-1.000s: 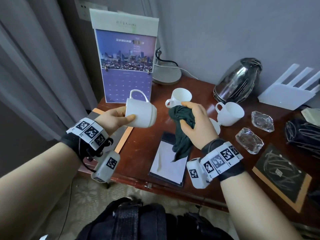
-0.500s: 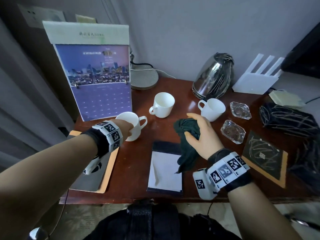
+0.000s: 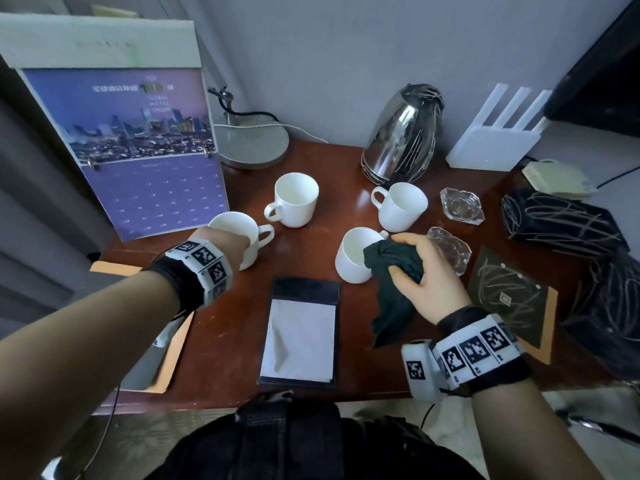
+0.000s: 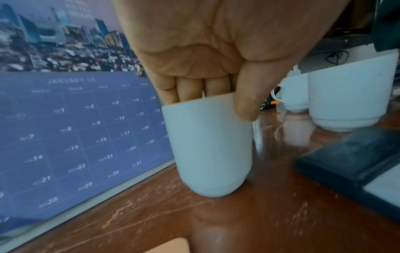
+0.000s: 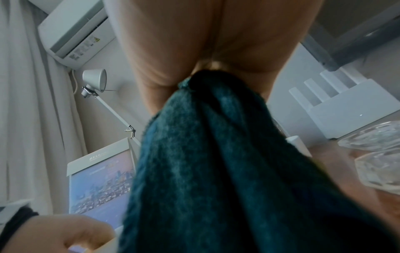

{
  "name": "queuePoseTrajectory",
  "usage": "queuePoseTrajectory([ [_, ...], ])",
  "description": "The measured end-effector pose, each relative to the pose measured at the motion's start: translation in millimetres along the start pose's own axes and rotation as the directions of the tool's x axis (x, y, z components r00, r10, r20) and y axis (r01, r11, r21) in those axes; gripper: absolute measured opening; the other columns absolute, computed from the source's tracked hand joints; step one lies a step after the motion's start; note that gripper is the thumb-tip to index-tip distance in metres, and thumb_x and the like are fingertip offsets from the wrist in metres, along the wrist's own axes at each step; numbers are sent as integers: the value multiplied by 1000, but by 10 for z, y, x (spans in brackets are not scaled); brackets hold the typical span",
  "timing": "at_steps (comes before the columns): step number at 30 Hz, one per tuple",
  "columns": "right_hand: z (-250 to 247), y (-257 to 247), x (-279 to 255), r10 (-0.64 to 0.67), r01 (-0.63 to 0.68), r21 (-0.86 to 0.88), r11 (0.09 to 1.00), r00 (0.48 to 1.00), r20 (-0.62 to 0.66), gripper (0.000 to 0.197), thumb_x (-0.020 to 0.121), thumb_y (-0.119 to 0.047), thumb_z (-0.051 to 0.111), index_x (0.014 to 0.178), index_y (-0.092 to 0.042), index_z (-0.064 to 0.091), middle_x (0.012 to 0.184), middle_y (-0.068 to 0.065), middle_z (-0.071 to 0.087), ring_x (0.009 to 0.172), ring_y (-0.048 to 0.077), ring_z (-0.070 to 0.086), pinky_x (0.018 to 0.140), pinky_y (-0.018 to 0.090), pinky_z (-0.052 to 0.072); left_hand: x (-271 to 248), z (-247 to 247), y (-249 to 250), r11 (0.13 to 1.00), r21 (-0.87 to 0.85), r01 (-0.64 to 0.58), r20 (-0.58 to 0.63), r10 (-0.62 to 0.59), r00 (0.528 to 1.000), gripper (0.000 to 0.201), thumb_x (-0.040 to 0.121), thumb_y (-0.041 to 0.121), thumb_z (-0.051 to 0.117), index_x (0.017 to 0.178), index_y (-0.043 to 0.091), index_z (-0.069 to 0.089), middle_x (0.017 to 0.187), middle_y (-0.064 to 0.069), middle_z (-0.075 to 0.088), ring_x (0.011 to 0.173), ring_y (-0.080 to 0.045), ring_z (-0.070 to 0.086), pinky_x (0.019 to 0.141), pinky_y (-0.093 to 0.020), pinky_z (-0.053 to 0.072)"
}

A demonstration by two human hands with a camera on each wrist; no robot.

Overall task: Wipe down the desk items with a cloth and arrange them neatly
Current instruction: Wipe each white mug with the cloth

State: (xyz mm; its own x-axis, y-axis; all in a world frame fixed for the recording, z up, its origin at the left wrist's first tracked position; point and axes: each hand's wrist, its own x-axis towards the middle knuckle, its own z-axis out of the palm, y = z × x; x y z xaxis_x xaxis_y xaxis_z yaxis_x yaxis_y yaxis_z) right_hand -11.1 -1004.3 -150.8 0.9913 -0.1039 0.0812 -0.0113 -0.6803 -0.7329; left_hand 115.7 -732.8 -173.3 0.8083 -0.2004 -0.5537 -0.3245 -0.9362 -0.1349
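Note:
My left hand (image 3: 239,242) grips a white mug (image 3: 242,230) by its rim in front of the calendar. In the left wrist view the fingers (image 4: 192,92) are inside that mug (image 4: 210,145) and the thumb is outside, with the mug's base down at the desk. My right hand (image 3: 412,261) clutches a bunched dark green cloth (image 3: 394,271) against the right side of a second white mug (image 3: 351,258). The cloth (image 5: 216,162) hangs from the palm and fills the right wrist view. Two more white mugs (image 3: 298,199) (image 3: 401,206) stand farther back.
A purple calendar (image 3: 131,150) stands at the back left, with a lamp base (image 3: 252,143), steel kettle (image 3: 405,133) and white router (image 3: 498,136) along the wall. Two glass ashtrays (image 3: 460,206) (image 3: 453,251) sit right of the mugs. A notepad (image 3: 301,334) lies near the front edge.
My left hand has brought its mug down from the air to the desk beside the calendar. My right hand has carried the cloth to the right, onto another mug.

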Motion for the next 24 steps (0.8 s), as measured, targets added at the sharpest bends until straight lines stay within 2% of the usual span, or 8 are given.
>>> queuePoseTrajectory([
  [4, -263, 266, 52, -31, 31, 13, 999, 999, 5, 41, 85, -6, 61, 121, -21, 48, 122, 2, 51, 113, 11, 48, 95, 19, 36, -176, -117, 290, 974, -225, 18, -361, -100, 927, 46, 93, 32, 49, 134, 17, 38, 134, -7, 45, 122, -28, 43, 100, -36, 37],
  [6, -403, 415, 49, -29, 29, 21, 999, 999, 12, 41, 85, -7, 61, 122, -19, 48, 120, -1, 51, 114, 12, 48, 98, 24, 37, -266, -206, 560, 941, -336, -36, -456, -129, 881, 51, 91, 33, 52, 136, 17, 36, 139, -6, 38, 127, -28, 36, 103, -36, 31],
  [8, -536, 563, 38, -27, 26, 28, 999, 999, 36, 41, 85, -8, 61, 121, -22, 48, 119, -4, 49, 113, 10, 47, 99, 24, 37, -291, -285, 922, 931, -335, -143, -505, -49, 862, 46, 91, 30, 52, 135, 19, 42, 139, -5, 41, 128, -27, 36, 104, -36, 29],
  [12, -759, 797, 33, -44, 45, 0, 999, 993, 112, 41, 86, -8, 59, 123, -21, 48, 115, -9, 45, 107, 0, 41, 93, 14, 32, -215, -364, 1698, 943, -171, -286, -443, 186, 877, 38, 91, 42, 49, 125, 25, 54, 128, 1, 56, 119, -21, 48, 100, -30, 36],
  [16, -927, 952, 31, -67, 69, -6, 998, 987, 145, 48, 86, -9, 59, 130, -17, 43, 118, -8, 41, 109, 0, 39, 94, 12, 30, 3, -233, 2085, 979, -196, -59, -177, 24, 984, 36, 92, 37, 45, 120, 18, 58, 123, -6, 59, 117, -25, 51, 98, -31, 36],
  [20, -1023, 1092, 29, -77, 80, -6, 997, 978, 196, 51, 85, -9, 60, 132, -17, 41, 120, -6, 38, 110, 3, 40, 93, 10, 29, -6, -222, 2138, 940, -342, 12, -138, -63, 988, 33, 94, 30, 46, 120, 13, 57, 122, -7, 58, 113, -25, 52, 94, -32, 38],
  [22, -1054, 1154, 43, -92, 90, 20, 996, 976, 197, 47, 86, -8, 59, 130, -16, 43, 119, -6, 42, 106, 4, 44, 92, 13, 33, -126, -197, 2099, 853, -521, -3, -125, -73, 989, 29, 91, 32, 54, 112, 13, 59, 112, -8, 61, 100, -24, 55, 84, -30, 39],
  [24, -1059, 1212, 62, -111, 102, 61, 993, 980, 164, 44, 86, -7, 58, 127, -15, 47, 119, -5, 46, 106, 3, 44, 91, 13, 33, -258, -56, 2045, 573, -812, -113, -153, -22, 988, 19, 81, 30, 69, 90, 14, 63, 87, -4, 64, 82, -17, 56, 75, -26, 40],
])
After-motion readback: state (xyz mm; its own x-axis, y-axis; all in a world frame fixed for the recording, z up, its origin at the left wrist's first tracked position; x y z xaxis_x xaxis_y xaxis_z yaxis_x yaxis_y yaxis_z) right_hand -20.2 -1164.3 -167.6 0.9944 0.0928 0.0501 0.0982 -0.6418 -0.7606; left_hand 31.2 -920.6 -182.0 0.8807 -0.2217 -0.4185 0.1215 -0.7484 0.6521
